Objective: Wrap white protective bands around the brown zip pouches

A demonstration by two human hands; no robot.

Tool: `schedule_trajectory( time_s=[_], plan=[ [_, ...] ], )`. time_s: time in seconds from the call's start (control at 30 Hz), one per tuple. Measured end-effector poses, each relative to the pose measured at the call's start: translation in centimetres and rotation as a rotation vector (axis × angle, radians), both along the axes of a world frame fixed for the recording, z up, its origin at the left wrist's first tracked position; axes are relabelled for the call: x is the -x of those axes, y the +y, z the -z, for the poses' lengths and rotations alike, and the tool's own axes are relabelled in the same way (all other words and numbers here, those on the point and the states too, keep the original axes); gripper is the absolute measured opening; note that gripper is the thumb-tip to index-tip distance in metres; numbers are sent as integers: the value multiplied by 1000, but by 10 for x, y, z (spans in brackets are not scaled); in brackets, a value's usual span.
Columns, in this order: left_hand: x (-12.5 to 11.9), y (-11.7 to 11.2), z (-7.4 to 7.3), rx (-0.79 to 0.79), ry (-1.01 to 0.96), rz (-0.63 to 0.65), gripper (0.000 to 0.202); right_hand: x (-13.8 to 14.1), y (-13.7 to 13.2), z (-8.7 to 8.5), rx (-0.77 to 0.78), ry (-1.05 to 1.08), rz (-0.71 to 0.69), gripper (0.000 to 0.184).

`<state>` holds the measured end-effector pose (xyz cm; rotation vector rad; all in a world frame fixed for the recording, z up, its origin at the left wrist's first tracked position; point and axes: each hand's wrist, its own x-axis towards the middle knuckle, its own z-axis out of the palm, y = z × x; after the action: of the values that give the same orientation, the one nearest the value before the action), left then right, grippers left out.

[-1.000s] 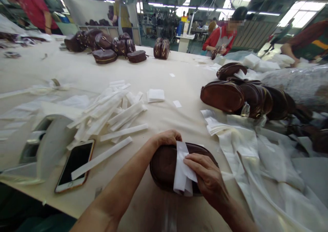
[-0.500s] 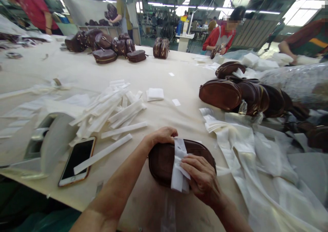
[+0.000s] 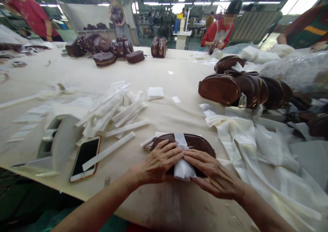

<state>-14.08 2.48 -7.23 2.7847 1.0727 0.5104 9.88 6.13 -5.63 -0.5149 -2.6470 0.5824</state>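
Observation:
A small brown leather bag (image 3: 194, 141) lies on the cream table (image 3: 164, 75) close to the front edge. A white paper strip (image 3: 181, 157) is wrapped over its middle. My left hand (image 3: 159, 162) rests on the bag's left half, fingers spread and pressing the strip. My right hand (image 3: 214, 174) lies flat on the right half, its fingertips touching the strip from the other side. Both hands meet at the paper.
A phone (image 3: 85, 158) and a tape dispenser (image 3: 55, 143) sit at the left, beside a heap of white paper strips (image 3: 115, 109). Brown bags (image 3: 243, 88) and white wrapping sheets (image 3: 246, 136) lie at the right. More bags (image 3: 107, 49) stand far back. Other people work around the table.
My left hand has come off the bag's far edge and now lies on top beside the strip. The right hand has flattened out. The bag has tipped so more of its top edge shows.

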Motion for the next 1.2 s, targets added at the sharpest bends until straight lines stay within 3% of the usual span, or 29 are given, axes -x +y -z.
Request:
schedule_trajectory(
  time_s=[0.1, 0.3, 0.43, 0.53, 0.63, 0.9, 1.07, 1.2],
  plan=[
    [-5, -1, -3, -113, 65, 15, 49, -7, 2, -2, -90, -104, -41, 66],
    [-6, -1, -5, -281, 163, 19, 37, -1, 4, 10, -291, -98, -58, 59],
    [-4, 5, 8, -345, 264, 63, 38, 6, 4, 33, -384, -14, -20, 46],
    [-1, 13, 23, -429, 231, 51, 38, 13, 10, 55, -423, 92, 48, 40],
    [5, 26, 34, -460, 197, 59, 38, 20, 17, 66, -447, 155, 118, 38],
    [23, 58, 30, -464, 186, 211, 30, 35, 19, 64, -482, 140, 216, 40],
    [14, 48, 25, -452, 102, 241, 24, 38, 19, 69, -455, 180, 238, 42],
    [5, 39, 30, -386, -112, 162, 24, 37, 21, 66, -369, 254, 236, 48]
  ],
)
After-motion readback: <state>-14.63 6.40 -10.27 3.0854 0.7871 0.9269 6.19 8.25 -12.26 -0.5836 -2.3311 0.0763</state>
